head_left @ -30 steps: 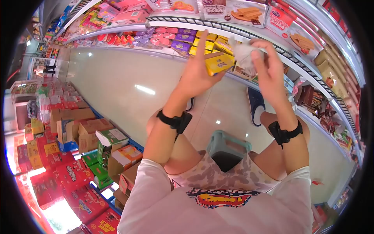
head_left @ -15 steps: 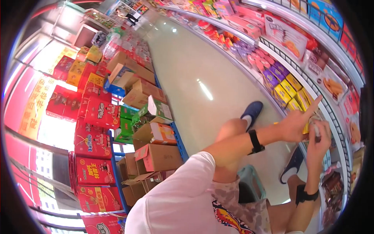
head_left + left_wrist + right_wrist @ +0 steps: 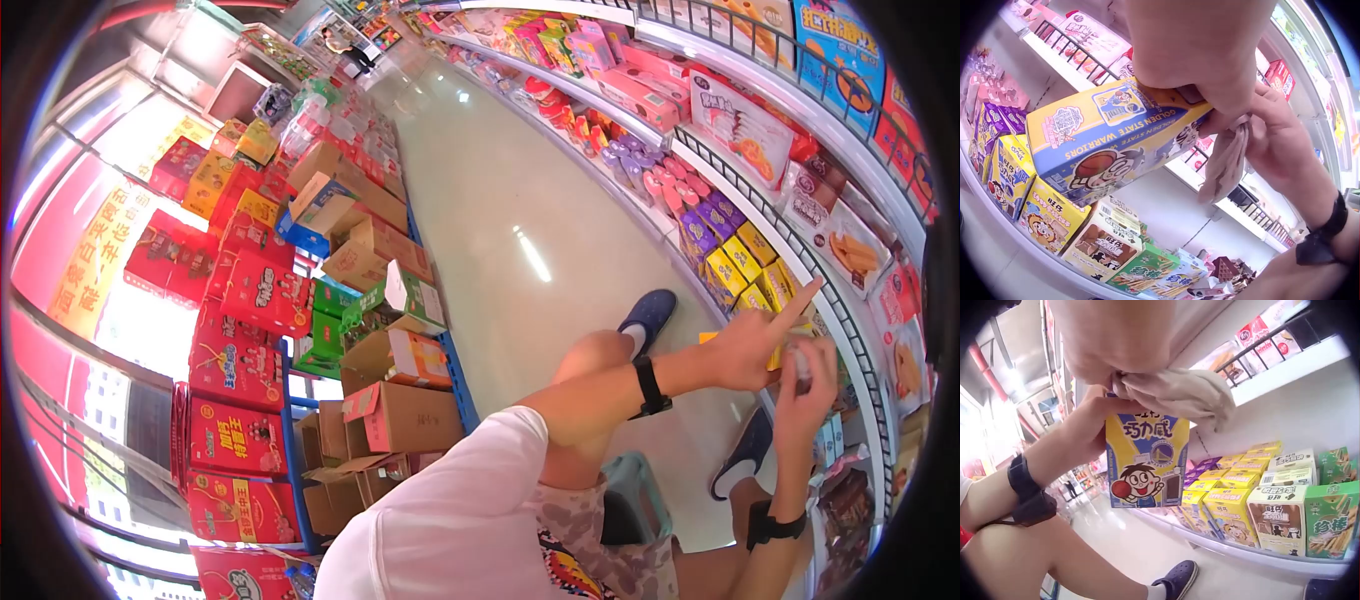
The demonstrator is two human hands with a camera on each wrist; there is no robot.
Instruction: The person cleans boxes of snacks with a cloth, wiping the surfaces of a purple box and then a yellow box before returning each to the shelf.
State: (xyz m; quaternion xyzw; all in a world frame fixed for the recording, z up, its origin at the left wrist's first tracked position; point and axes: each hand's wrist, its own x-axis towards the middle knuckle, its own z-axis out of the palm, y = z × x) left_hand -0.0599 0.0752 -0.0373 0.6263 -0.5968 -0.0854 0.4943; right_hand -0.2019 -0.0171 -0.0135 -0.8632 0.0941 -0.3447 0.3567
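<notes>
My left hand (image 3: 742, 352) holds a yellow and blue snack box (image 3: 1094, 140) printed with a cartoon child and a basketball. Its index finger points out straight in the head view. Close against the box's end, my right hand (image 3: 810, 385) grips a pale grey-white cloth (image 3: 1179, 397), whose loose part hangs out beyond the fingers. In the right wrist view the box (image 3: 1147, 465) shows its front panel upright, just below the cloth. Both hands are close together in front of the lower shelf, and the left hand's grip is partly hidden behind the box and wrist.
On the low shelf stand yellow boxes (image 3: 1229, 515), a brown and cream box (image 3: 1277, 519) and green boxes (image 3: 1329, 528). A wire rail (image 3: 760, 205) edges the shelf above. A teal stool (image 3: 640, 490) is beneath the person; cartons (image 3: 405, 415) line the aisle's left.
The head view has swung left along the aisle, so hands and shelf now appear farther right. Both hands stay together, still holding the box and the cloth.
</notes>
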